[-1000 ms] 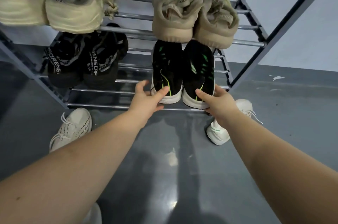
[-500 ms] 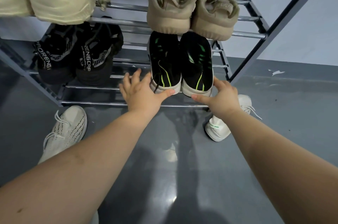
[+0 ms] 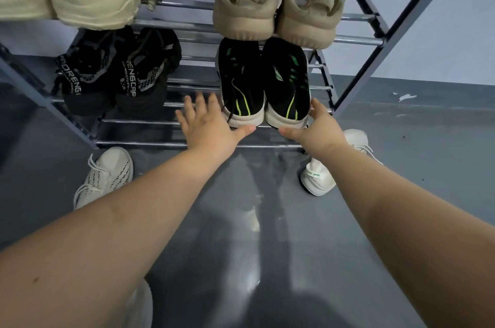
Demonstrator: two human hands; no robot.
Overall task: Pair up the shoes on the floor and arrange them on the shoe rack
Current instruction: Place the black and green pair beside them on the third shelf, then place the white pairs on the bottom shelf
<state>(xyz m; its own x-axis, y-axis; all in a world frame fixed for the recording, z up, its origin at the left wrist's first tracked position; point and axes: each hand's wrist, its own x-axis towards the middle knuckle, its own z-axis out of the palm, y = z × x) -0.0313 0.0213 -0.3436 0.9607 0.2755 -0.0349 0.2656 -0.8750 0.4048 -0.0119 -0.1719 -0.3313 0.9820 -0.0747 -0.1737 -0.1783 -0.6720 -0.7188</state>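
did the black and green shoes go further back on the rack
Yes. The black and green shoes slid deeper: their heels, earlier near the front rail, now sit a bar back.

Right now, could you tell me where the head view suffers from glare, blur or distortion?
Head view: glare patches on the glossy floor; the left hand's fingers are motion-blurred; the wide lens bends the shoe rack outward; the black-and-green shoes stay sharp.
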